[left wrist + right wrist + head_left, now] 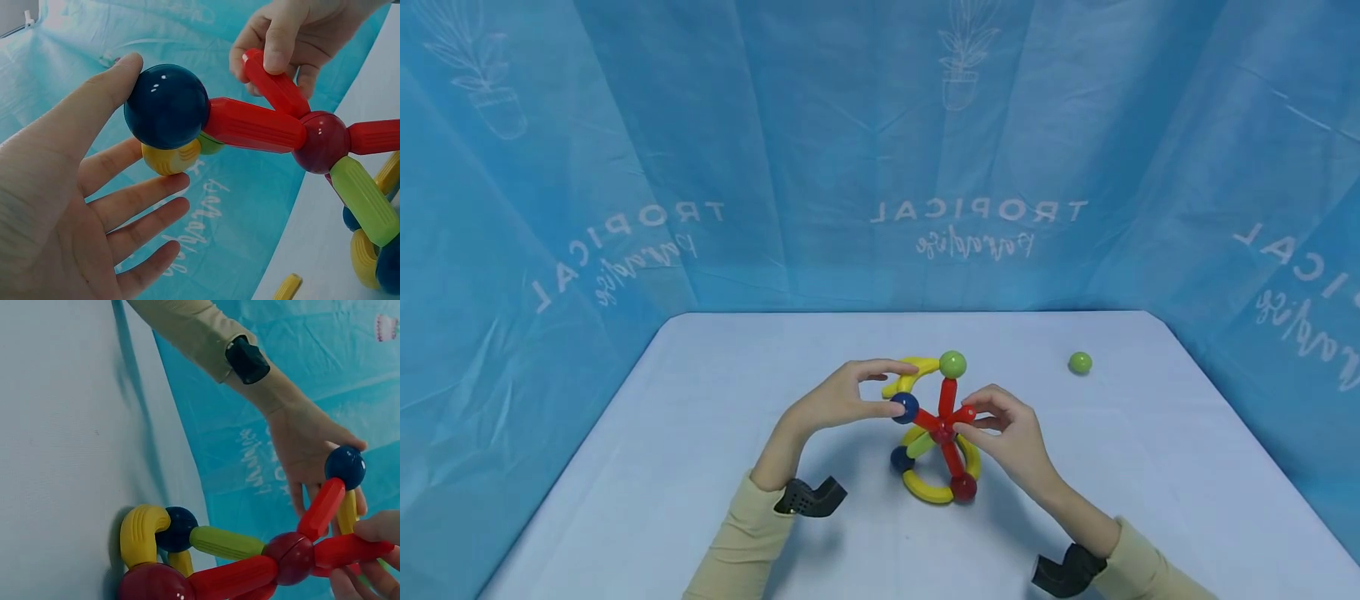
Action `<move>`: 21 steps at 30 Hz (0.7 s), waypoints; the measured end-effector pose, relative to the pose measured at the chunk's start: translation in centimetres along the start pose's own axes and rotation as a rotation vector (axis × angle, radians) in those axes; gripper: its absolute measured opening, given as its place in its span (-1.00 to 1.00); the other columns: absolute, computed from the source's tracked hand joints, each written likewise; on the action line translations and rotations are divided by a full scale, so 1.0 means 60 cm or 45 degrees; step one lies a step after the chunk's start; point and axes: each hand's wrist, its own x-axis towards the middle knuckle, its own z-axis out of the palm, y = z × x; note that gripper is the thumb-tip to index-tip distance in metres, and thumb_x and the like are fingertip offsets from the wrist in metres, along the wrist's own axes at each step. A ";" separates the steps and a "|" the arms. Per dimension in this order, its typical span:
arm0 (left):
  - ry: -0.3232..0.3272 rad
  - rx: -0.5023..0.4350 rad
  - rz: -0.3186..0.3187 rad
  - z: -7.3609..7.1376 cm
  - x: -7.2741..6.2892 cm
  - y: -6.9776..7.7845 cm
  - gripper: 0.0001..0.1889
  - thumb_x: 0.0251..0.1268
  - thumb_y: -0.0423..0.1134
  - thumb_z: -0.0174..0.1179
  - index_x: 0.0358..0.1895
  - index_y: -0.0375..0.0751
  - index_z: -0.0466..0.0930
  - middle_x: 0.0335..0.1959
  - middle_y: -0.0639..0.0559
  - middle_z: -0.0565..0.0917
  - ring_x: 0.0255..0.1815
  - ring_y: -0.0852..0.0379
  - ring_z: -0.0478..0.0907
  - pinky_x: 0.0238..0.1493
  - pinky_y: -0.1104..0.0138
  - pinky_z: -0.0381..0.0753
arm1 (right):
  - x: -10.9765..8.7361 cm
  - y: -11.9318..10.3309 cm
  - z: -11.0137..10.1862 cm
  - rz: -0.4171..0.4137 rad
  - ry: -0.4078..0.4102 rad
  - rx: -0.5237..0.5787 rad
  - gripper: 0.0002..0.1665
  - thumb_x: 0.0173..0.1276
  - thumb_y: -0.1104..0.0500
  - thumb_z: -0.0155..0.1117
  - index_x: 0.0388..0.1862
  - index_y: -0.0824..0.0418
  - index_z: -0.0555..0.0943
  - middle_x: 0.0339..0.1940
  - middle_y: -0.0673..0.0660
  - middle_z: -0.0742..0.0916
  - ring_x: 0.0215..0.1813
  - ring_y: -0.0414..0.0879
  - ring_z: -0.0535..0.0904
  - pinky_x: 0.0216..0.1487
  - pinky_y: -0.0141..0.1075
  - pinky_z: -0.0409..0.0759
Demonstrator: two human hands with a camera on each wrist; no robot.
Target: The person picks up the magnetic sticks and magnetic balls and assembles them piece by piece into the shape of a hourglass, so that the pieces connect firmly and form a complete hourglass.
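A magnetic ball-and-rod model stands on the table, its red and light green rods (226, 542) meeting at a dark red ball (320, 142). My left hand (842, 404) has its thumb against a blue ball (167, 106) at the upper left, with fingers by the yellow curved rod (172, 157) joined there. Between thumb and fingertips, my right hand (1011, 429) pinches a red rod (275, 84) that points out from the central ball. A green ball (952, 364) tops the upright red rod (948, 398). Below, yellow curved rods (928, 497) form a ring with dark balls.
A loose green ball (1080, 362) lies at the back right of the white table (737, 358). Behind it and along both sides hangs a blue printed curtain (820, 150). Each wrist wears a black camera mount (811, 497).
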 end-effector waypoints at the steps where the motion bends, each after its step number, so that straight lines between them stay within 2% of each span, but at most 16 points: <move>1: -0.001 0.003 0.007 0.000 0.001 0.000 -0.46 0.18 -0.08 0.29 0.26 0.00 0.46 0.30 0.05 0.49 0.35 0.05 0.33 0.35 -0.04 0.28 | 0.000 0.000 0.000 -0.007 0.000 -0.004 -0.71 0.13 0.32 0.41 -0.16 0.30 0.58 -0.22 0.20 0.66 -0.16 -0.39 0.64 -0.14 -0.43 0.64; 6: 0.001 0.011 0.005 -0.001 0.001 0.004 -0.46 0.18 -0.06 0.29 0.26 -0.01 0.46 0.29 0.04 0.49 0.34 0.05 0.32 0.34 -0.04 0.29 | 0.007 0.006 -0.011 -0.090 0.037 -0.063 -0.72 0.16 0.31 0.38 -0.13 0.27 0.59 -0.18 0.16 0.66 -0.12 -0.32 0.61 -0.11 -0.47 0.61; 11: 0.004 0.001 0.001 -0.001 -0.002 0.007 -0.45 0.17 -0.05 0.30 0.26 -0.01 0.45 0.31 0.04 0.48 0.36 0.04 0.31 0.33 -0.04 0.30 | 0.041 0.019 -0.053 -0.158 0.222 -0.181 -0.82 0.25 0.34 0.28 -0.16 0.33 0.60 -0.16 0.20 0.65 -0.09 -0.32 0.53 -0.07 -0.62 0.50; 14: 0.003 0.002 0.009 0.001 -0.001 0.005 -0.45 0.17 -0.09 0.30 0.26 -0.02 0.45 0.32 0.04 0.47 0.36 0.05 0.31 0.34 0.00 0.30 | 0.070 0.040 -0.094 -0.206 0.319 -0.272 -0.86 0.27 0.39 0.23 -0.20 0.40 0.61 -0.18 0.29 0.66 -0.08 -0.40 0.48 -0.05 -0.59 0.45; 15: 0.003 0.005 0.014 0.001 0.000 0.005 -0.45 0.18 -0.10 0.30 0.26 -0.02 0.45 0.32 0.05 0.47 0.36 0.06 0.31 0.34 0.00 0.30 | 0.079 0.054 -0.111 -0.182 0.330 -0.317 -0.85 0.30 0.37 0.21 -0.17 0.40 0.61 -0.15 0.29 0.66 -0.05 -0.40 0.47 -0.01 -0.52 0.44; 17: -0.001 0.013 0.031 0.002 0.000 0.004 -0.45 0.18 -0.10 0.29 0.27 -0.03 0.45 0.32 0.04 0.46 0.36 0.06 0.31 0.34 0.01 0.31 | 0.096 0.088 -0.148 -0.128 0.308 -0.381 -0.78 0.34 0.33 0.18 -0.08 0.40 0.60 -0.05 0.33 0.63 0.08 -0.24 0.48 0.15 -0.29 0.45; 19: -0.003 0.016 0.039 0.002 0.000 0.002 -0.46 0.19 -0.09 0.29 0.27 -0.04 0.45 0.32 0.03 0.46 0.36 0.05 0.31 0.34 0.01 0.32 | 0.111 0.132 -0.186 -0.011 0.228 -0.441 -0.67 0.40 0.23 0.12 0.08 0.36 0.55 0.15 0.33 0.55 0.28 -0.05 0.41 0.29 -0.02 0.35; 21: -0.001 0.015 0.042 0.002 -0.001 0.001 -0.45 0.19 -0.09 0.29 0.27 -0.05 0.45 0.33 0.03 0.46 0.36 0.04 0.32 0.34 0.01 0.32 | 0.120 0.167 -0.216 0.129 0.125 -0.485 -0.56 0.45 0.19 0.06 0.23 0.38 0.44 0.33 0.39 0.40 0.41 0.23 0.24 0.34 0.23 0.19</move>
